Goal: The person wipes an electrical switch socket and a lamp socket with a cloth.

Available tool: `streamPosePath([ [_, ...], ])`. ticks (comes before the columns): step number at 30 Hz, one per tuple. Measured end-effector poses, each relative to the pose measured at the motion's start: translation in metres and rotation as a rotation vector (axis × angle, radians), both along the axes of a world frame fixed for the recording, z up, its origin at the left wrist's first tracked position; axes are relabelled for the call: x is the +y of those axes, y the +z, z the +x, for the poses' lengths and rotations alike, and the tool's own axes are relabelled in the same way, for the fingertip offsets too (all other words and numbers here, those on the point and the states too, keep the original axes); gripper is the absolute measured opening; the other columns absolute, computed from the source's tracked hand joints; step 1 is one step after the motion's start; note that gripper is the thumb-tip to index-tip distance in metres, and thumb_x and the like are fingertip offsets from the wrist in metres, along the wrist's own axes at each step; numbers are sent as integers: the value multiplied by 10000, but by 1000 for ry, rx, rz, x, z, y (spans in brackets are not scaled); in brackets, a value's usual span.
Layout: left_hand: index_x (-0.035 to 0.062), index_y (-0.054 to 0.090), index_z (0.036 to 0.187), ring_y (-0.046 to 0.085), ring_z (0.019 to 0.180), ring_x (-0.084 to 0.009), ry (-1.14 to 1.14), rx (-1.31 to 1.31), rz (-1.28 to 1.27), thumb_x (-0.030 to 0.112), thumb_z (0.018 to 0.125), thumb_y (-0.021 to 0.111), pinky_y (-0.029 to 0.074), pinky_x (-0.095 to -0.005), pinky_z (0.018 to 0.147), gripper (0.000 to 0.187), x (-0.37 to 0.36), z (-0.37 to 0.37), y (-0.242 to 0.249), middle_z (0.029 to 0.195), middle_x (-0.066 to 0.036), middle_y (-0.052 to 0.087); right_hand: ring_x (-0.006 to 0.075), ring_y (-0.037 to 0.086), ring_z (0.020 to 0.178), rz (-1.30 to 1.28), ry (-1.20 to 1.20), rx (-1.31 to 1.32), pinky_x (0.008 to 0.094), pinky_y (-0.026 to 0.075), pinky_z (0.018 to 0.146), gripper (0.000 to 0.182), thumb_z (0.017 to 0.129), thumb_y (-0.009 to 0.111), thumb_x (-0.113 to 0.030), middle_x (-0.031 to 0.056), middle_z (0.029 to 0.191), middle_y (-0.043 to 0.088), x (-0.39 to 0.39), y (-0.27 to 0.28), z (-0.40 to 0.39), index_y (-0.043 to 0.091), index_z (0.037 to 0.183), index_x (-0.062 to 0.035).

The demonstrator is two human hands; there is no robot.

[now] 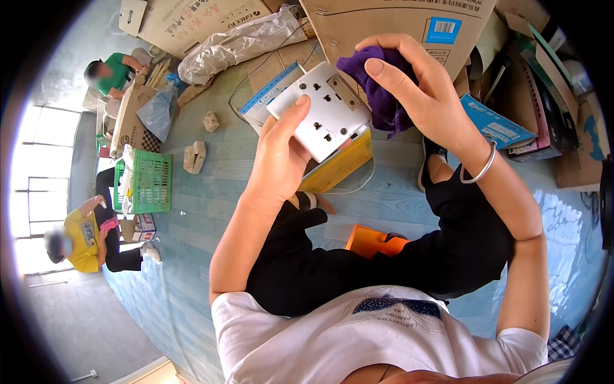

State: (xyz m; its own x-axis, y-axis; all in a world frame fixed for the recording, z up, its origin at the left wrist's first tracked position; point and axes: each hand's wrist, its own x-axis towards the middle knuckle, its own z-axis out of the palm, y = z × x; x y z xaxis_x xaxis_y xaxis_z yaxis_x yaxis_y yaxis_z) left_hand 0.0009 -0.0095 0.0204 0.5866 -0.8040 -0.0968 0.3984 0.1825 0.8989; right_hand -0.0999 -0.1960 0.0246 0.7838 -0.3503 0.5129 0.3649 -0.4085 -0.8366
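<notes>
My left hand (279, 150) grips a white power socket block (318, 110) by its near left side, thumb on the face. Two sets of dark outlet slots, small round holes and a recessed panel at one corner show on that face. To the right, my right hand (425, 86) holds a purple cloth (382, 80) bunched up, close beside the block's far right corner. A metal bangle circles my right wrist. Below the block is a yellow-sided box (339, 168), partly covered by the block and my left hand.
An orange object (374, 241) lies on the blue floor by my legs. Cardboard boxes (390, 25) stand ahead, more open boxes (505, 121) at right. A green basket (148, 182) is at left, near a person in yellow (83, 237); another in green (116, 72) sits farther off.
</notes>
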Motion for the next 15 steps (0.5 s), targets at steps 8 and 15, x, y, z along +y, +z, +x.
streamPosePath([
  [8, 47, 479, 1296, 607, 1097, -244, 144, 71, 42, 370, 967, 518, 530, -465, 916, 463, -6, 3, -8, 1226, -121, 587, 274, 614, 768, -520, 4, -113, 351, 502, 664, 159, 771, 692, -110, 65, 886, 588, 19, -16, 9, 619, 908, -76],
  [15, 54, 530, 1207, 603, 1034, -198, 221, 221, 33, 324, 963, 555, 497, -367, 896, 365, -10, 12, -21, 1109, -67, 615, 236, 609, 784, -726, -33, -186, 340, 509, 627, 178, 752, 691, -142, 41, 866, 536, 44, -24, 19, 581, 888, -111],
])
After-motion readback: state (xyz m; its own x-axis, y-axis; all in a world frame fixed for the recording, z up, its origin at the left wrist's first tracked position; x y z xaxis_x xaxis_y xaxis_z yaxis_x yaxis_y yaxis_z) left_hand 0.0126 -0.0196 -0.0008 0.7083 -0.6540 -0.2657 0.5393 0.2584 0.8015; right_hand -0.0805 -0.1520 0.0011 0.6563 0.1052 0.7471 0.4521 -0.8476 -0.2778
